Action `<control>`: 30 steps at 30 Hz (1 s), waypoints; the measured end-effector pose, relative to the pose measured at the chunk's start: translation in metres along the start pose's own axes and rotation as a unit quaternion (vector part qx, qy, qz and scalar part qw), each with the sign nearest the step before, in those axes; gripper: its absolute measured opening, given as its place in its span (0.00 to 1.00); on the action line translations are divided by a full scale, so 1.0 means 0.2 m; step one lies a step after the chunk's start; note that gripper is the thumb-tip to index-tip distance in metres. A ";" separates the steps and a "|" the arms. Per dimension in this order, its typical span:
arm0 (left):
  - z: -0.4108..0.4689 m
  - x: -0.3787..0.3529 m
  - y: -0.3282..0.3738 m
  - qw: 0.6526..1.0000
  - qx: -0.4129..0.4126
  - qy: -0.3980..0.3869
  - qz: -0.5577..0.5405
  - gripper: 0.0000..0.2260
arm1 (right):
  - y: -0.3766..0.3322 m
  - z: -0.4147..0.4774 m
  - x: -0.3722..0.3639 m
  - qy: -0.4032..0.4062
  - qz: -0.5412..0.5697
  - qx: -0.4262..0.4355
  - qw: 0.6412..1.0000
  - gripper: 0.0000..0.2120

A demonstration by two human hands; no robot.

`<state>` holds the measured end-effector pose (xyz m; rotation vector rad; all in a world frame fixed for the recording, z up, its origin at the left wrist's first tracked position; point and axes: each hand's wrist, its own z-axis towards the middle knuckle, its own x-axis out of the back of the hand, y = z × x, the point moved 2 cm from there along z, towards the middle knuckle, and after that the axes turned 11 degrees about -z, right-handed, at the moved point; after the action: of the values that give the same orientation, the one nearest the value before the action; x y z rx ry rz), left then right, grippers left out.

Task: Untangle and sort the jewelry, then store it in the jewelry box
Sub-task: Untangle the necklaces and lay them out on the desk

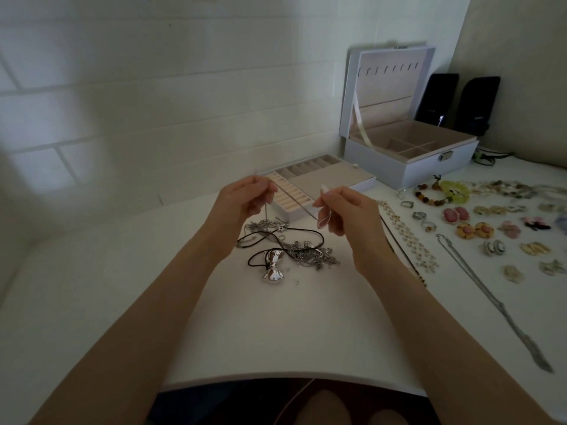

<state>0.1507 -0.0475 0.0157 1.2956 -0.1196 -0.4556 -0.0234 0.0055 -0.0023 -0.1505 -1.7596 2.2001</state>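
- The left hand [245, 197] is raised above the worktop [129, 271], with thumb and forefinger pinched on a thin silver chain [266, 211].
- The right hand [346, 213] is level with it and near it. Its fingers are curled and its fingertips nip the same chain, and a small loop hangs just below them.
- From the left hand the chain drops straight down into the tangle [291, 250] on the worktop, which lies under and between both hands.
- The tangle is a heap of silver chains caught up with a looping black cord [285, 233]. A shiny silver bow pendant [271, 266] lies at its near edge.
- A beige-lined tray [319, 182] with ring rolls and small compartments sits on the worktop just behind the hands.
- The jewelry box [408, 167] stands to the right of the tray with its lid upright. What its compartments hold cannot be made out.
- Sorted pieces lie spread out on the right: a bead bracelet [429, 194], rings [408, 204], pink earrings [455, 214], a pale linked chain [408, 237] and a long silver necklace [491, 296].
- Two dark speakers [441, 96] stand behind the box.
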 end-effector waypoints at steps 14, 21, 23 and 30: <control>0.01 0.03 0.06 0.982 -0.042 0.009 -0.184 0.10 | 0.05 -0.01 -0.05 0.001 -0.273 0.044 0.961 0.12; 0.00 0.02 0.08 0.988 -0.069 -0.023 -0.138 0.12 | 0.07 0.00 -0.05 0.014 -0.298 0.050 0.953 0.12; -0.01 0.01 0.08 0.988 -0.062 -0.043 -0.138 0.06 | 0.07 0.00 -0.05 0.017 -0.299 0.049 0.953 0.12; -0.03 -0.03 0.08 0.980 -0.034 -0.077 -0.179 0.04 | 0.07 0.01 -0.04 0.034 -0.309 0.053 0.949 0.12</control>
<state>0.1511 -0.0375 0.0294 1.2164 0.0009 -0.8617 -0.0182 -0.0010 -0.0169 0.3078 -1.3942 1.7916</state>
